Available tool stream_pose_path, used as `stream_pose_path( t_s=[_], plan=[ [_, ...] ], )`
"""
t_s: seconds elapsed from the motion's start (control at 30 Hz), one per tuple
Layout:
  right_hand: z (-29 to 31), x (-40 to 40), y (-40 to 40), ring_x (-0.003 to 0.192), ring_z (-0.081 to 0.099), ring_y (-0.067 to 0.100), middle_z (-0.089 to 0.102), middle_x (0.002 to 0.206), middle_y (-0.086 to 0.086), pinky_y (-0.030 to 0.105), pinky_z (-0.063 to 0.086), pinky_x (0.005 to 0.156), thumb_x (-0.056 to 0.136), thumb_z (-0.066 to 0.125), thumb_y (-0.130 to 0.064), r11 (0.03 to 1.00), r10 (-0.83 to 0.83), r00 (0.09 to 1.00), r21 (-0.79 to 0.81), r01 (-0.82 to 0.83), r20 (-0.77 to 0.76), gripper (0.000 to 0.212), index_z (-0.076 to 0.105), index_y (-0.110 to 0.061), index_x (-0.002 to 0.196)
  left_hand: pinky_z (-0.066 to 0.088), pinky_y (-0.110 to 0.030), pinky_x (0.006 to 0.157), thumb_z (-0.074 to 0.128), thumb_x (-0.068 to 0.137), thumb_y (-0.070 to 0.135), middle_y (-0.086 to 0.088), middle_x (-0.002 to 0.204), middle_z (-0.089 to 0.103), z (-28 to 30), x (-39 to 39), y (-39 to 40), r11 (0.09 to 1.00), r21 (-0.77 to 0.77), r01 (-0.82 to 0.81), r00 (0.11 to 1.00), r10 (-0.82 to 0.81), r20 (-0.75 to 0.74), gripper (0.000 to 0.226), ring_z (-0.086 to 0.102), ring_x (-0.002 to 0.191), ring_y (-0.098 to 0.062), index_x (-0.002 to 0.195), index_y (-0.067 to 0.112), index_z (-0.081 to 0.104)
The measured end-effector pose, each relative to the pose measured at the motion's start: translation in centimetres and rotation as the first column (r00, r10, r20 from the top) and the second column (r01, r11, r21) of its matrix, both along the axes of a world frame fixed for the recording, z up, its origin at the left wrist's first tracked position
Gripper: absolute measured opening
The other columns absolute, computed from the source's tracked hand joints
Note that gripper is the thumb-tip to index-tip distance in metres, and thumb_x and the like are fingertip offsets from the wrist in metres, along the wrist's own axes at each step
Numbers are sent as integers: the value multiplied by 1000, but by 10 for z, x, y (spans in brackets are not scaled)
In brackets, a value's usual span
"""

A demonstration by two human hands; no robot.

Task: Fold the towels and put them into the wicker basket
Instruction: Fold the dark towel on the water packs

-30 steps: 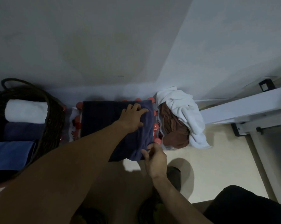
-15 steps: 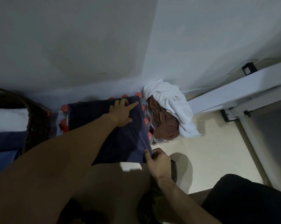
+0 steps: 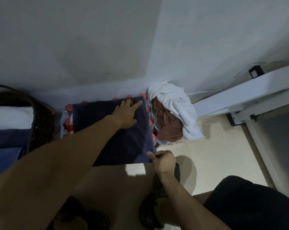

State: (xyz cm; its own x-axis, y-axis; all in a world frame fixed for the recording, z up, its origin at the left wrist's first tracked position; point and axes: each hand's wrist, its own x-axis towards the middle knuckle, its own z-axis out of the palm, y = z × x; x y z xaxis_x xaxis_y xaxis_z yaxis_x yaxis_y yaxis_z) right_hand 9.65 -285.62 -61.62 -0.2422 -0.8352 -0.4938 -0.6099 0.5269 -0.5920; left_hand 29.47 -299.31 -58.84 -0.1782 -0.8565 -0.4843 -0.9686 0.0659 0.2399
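pale wall behind, the navy towel (image 3: 123, 133) lies mid-frame on red-capped bottles (image 3: 67, 107), left hand (image 3: 126, 113) pressing flat, right hand (image 3: 163, 161) pinching its lower corner; uneven bottles could skew the fold, basket (image 3: 40, 117) far left.

Navy towel (image 3: 123, 140) corner now stretched flat

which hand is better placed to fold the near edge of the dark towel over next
Right. The right hand already pinches the near right corner of the dark towel, ready to lift it across. The left hand lies flat on the far part, holding the cloth down.
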Motion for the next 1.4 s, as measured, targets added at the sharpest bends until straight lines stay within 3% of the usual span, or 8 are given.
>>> stream_pose_path(
  t_s=[0.13,0.23,0.43,0.63,0.77,0.87,1.13,1.4],
  plan=[
    [6,4,-2,60,57,22,53,46,-6,30,42,63,69,88,-39,999,-19,999,27,18,30,46,57,-16,45,42,-40,97,57,89,20,-8,124,52,15,-1,80,892,-378,-247,943,132,-305,41,49,111,-25,129,15,51],
    [12,8,-6,70,67,25,70,66,2,35,53,68,63,90,-44,985,-67,991,163,47,119,38,68,-14,60,45,-32,88,62,84,9,-1,103,56,14,12,146,736,-401,-546,808,336,-484,18,53,96,-17,99,18,59],
    [36,6,-25,65,67,31,70,77,14,46,62,68,66,92,-30,940,-200,936,326,100,289,36,64,-7,68,50,-41,85,67,85,16,-19,100,63,-5,64,214,122,42,-992,86,870,-485,26,61,95,-35,102,-2,58],
    [52,-7,-21,76,62,20,68,95,7,32,52,60,88,74,-22,852,-334,846,516,83,415,22,64,-9,103,43,-43,105,72,87,24,-10,126,60,-17,73,231,168,468,-868,-87,875,-476,49,55,118,-33,128,3,57],
    [54,-12,-20,90,62,24,65,104,9,39,54,86,93,68,-14,854,-344,839,511,94,421,15,61,-7,105,49,-49,98,72,86,20,-21,116,66,-20,75,233,143,519,-843,-108,900,-422,37,61,103,-35,117,0,65],
    [53,-11,-16,95,63,25,67,102,10,41,52,96,94,66,-12,849,-342,822,524,63,455,16,62,-6,108,51,-46,92,69,89,27,-24,110,67,-19,85,235,206,482,-851,21,932,-362,33,61,90,-31,109,1,67],
    [47,-7,-10,83,64,27,68,100,14,36,57,62,89,72,-14,919,-266,899,372,127,348,12,63,-6,89,51,-44,92,68,88,18,-12,123,63,-21,85,240,0,760,-650,-409,842,-350,39,59,112,-32,125,10,58],
    [36,-9,-6,90,63,30,65,111,16,34,54,56,91,67,-4,913,-249,913,394,110,323,14,62,-4,104,47,-41,94,68,89,25,-7,128,58,-8,96,250,-35,766,-642,-399,869,-294,33,54,110,-26,117,14,56]
  ],
)
